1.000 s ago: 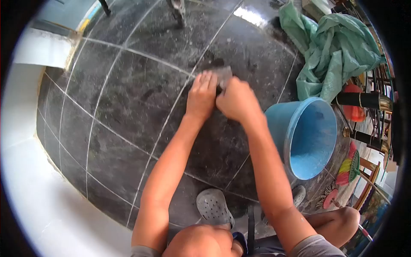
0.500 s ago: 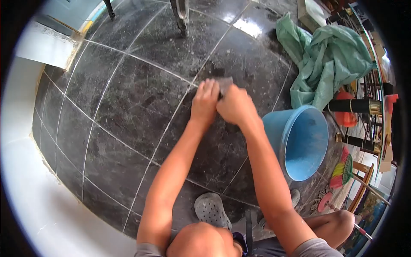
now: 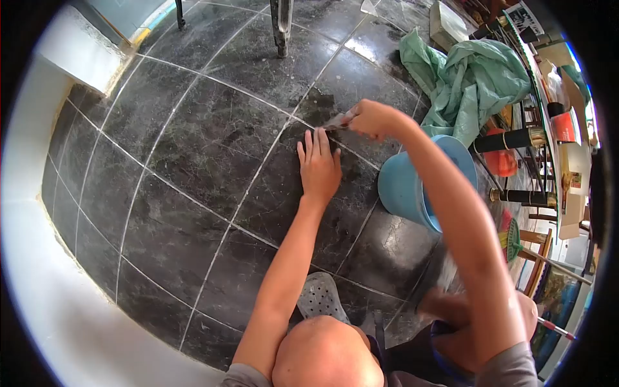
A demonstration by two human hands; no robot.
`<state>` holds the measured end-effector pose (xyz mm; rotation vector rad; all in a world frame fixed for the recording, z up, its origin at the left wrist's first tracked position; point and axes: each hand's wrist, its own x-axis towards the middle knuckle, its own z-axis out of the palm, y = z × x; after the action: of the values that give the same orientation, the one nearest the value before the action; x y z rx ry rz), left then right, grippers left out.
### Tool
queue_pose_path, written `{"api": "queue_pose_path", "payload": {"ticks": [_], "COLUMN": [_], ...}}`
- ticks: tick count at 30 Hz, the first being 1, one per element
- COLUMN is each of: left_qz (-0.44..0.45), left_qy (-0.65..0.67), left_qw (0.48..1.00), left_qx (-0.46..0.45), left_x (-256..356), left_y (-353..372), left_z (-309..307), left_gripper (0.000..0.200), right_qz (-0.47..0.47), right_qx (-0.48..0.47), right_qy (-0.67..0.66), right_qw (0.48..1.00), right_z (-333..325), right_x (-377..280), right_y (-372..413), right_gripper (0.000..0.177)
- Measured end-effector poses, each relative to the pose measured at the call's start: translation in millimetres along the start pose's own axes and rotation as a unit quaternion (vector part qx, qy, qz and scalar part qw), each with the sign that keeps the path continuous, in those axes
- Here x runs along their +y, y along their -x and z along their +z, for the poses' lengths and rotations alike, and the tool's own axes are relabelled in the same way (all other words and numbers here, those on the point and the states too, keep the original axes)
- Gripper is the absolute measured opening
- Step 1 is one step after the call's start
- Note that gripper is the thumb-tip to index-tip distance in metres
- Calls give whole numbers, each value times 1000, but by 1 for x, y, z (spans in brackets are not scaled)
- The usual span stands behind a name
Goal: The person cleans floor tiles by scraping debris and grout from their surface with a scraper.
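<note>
My left hand (image 3: 320,171) lies flat on the dark floor tiles (image 3: 200,145), fingers spread and pointing away from me. Just beyond its fingertips is the flat metal blade of a scraper (image 3: 337,121), tilted over a white grout line. My right hand (image 3: 374,120) grips the scraper's handle, which is mostly hidden in the closed fingers. A dark, wet-looking patch (image 3: 320,100) marks the tile beyond the blade. The blue bucket (image 3: 401,187) stands close on the right, partly covered by my right forearm.
A crumpled green sheet (image 3: 480,77) lies behind the bucket. On the right are a rack with black posts (image 3: 506,140), a broom (image 3: 513,240) and a red container (image 3: 501,161). A furniture leg (image 3: 281,29) stands ahead. A white wall (image 3: 84,290) runs along the left.
My right hand has moved away from the left hand, up and to the right, with the scraper. My left hand has flattened and spread on the tile. The view has shifted slightly.
</note>
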<state>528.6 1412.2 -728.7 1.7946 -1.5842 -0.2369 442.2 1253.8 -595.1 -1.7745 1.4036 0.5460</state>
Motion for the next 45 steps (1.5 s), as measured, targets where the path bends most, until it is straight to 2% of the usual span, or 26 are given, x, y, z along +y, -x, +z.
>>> {"api": "queue_pose_path", "payload": {"ticks": [1, 4, 5, 6, 7, 10, 13, 16, 19, 21, 23, 25, 29, 31, 33, 34, 35, 36, 37, 40, 43, 44, 45], "left_qz": [-6, 8, 7, -11, -28, -74, -93, -99, -90, -146, -160, -209, -320, -292, -332, -357, -356, -289, -202, -353, -257, -295, -287], "left_qy": [-11, -18, -24, -26, -35, -68, -106, -127, -106, -57, -60, -46, -76, -84, -45, -172, -122, 98, 311, 92, -137, -165, -187], "left_qw": [1000, 1000, 1000, 1000, 999, 995, 990, 985, 984, 971, 956, 940, 911, 917, 908, 869, 884, 918, 903, 874, 903, 896, 894], "left_qx": [-3, -16, -16, -4, -5, -4, -28, -59, -107, -179, -238, -266, -247, -259, -253, -297, -278, -254, -218, -321, -317, -287, -287], "left_x": [0, -8, -10, -14, -17, -26, -27, -20, 2, 35, 72, 124, 237, 274, 311, 349, 356, 336, 314, 306, 285, 284, 282], "left_y": [8, 14, 16, 21, 27, 41, 44, 40, 28, 10, -4, -19, -34, -25, -17, -34, -22, -6, 9, -16, -8, -3, -3], "left_z": [-3, -23, -33, -39, -47, -65, -81, -111, -162, -203, -242, -276, -323, -341, -347, -333, -330, -319, -309, -278, -283, -285, -287], "left_gripper": [56, 58, 57, 56, 56, 56, 56, 54, 51, 47, 44, 42, 43, 46, 50, 50, 53, 70, 88, 54, 55, 53, 53], "right_qz": [0, -31, -58, -86, -117, -221, -266, -269, -323, -314, -322, -342, -341, -324, -330, -331, -344, -357, -369, -364, -360, -359, -355], "right_qx": [-15, 18, 49, 77, 104, 152, 120, 62, 28, 35, 33, 29, 30, 41, 47, 50, 63, 80, 100, 105, 131, 148, 144], "right_qy": [49, 249, 248, 250, 253, 405, 457, 418, 397, 427, 449, 452, 464, 498, 518, 529, 527, 525, 521, 536, 551, 554, 557], "right_qw": [999, 968, 966, 961, 955, 874, 840, 865, 859, 847, 833, 823, 817, 804, 787, 780, 775, 768, 763, 755, 741, 736, 737], "right_z": [-13, -53, -65, -76, -83, -110, -127, -129, -119, -110, -108, -109, -98, -100, -112, -114, -110, -106, -105, -108, -112, -113, -111], "right_x": [-4, -14, -15, -18, -18, 6, 12, 14, 27, 33, 36, 34, 28, 21, 17, 17, 18, 19, 18, 11, 12, 10, 7], "right_y": [2, 20, 32, 45, 50, 23, 10, -11, -50, -70, -71, -68, -97, -99, -100, -101, -103, -105, -106, -100, -100, -100, -97], "right_gripper": [46, 40, 31, 31, 41, 43, 46, 44, 41, 38, 35, 33, 34, 35, 33, 32, 30, 30, 29, 33, 33, 33, 33]}}
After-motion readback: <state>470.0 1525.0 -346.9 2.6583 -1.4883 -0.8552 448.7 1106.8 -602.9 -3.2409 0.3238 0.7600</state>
